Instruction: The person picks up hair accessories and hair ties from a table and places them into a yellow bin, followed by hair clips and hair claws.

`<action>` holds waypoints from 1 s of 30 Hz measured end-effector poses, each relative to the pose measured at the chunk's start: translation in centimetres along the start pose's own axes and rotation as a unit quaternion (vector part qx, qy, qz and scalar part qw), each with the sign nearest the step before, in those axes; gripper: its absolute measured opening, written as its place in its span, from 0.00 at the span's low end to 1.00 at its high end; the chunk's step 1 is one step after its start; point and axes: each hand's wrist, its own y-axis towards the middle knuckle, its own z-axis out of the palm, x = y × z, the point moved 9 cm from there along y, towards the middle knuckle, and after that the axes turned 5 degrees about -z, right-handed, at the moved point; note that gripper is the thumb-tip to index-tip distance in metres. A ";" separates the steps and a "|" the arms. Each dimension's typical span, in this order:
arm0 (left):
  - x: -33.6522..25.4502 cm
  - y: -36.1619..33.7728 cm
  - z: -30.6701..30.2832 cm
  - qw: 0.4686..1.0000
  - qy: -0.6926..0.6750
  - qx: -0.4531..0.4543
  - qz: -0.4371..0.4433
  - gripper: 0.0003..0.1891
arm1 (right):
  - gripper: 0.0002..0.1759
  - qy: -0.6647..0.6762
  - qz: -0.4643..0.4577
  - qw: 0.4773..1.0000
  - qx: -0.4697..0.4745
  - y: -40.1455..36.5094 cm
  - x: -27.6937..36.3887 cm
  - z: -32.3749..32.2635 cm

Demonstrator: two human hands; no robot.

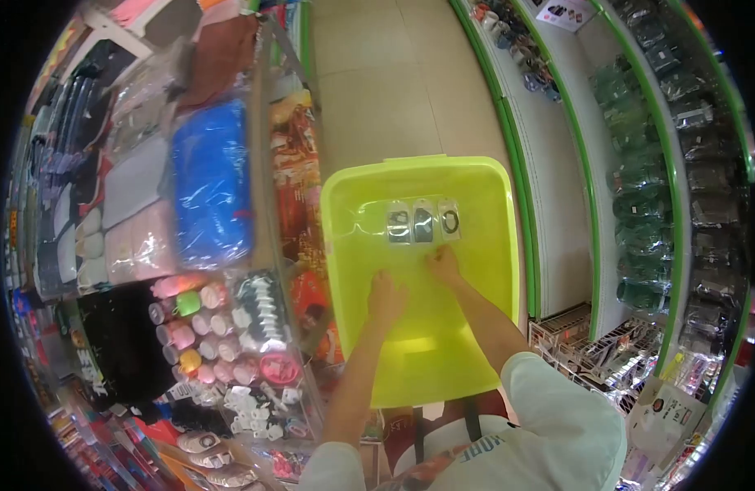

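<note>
In the lime-green rectangular plastic tub [418,360], three small clear packets [423,221] lie in a row near the far wall. Our right hand [443,263], fingers bunched, sits just beside them; our left hand [387,296] curls nearer us; whether either grips anything we cannot tell
</note>
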 end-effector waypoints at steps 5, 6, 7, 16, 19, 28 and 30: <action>0.2 9.6 2.1 0.990 0.090 -0.109 -0.014 0.37 | 0.45 -0.102 0.093 0.990 0.021 2.8 3.7 -0.1; -0.2 10.7 2.3 0.986 0.101 -0.130 -0.008 0.37 | 0.47 -0.105 0.117 0.987 0.033 3.0 4.4 -0.4; 0.2 11.5 3.2 0.986 0.106 -0.127 -0.021 0.38 | 0.47 -0.112 0.119 0.986 0.040 3.5 4.3 -0.2; 1.2 13.6 5.9 0.975 0.182 -0.104 -0.079 0.38 | 0.40 -0.206 0.081 0.975 0.008 4.5 4.1 1.5; 1.6 13.8 6.0 0.972 0.196 -0.070 -0.107 0.38 | 0.39 -0.211 0.082 0.973 0.037 4.4 4.1 1.9; 3.1 8.9 4.3 0.970 0.136 -0.075 -0.185 0.34 | 0.37 -0.223 0.130 0.965 0.039 4.8 3.5 2.5; 1.4 3.8 2.1 0.972 0.114 -0.136 -0.157 0.32 | 0.36 -0.216 0.140 0.965 0.055 5.2 0.8 3.6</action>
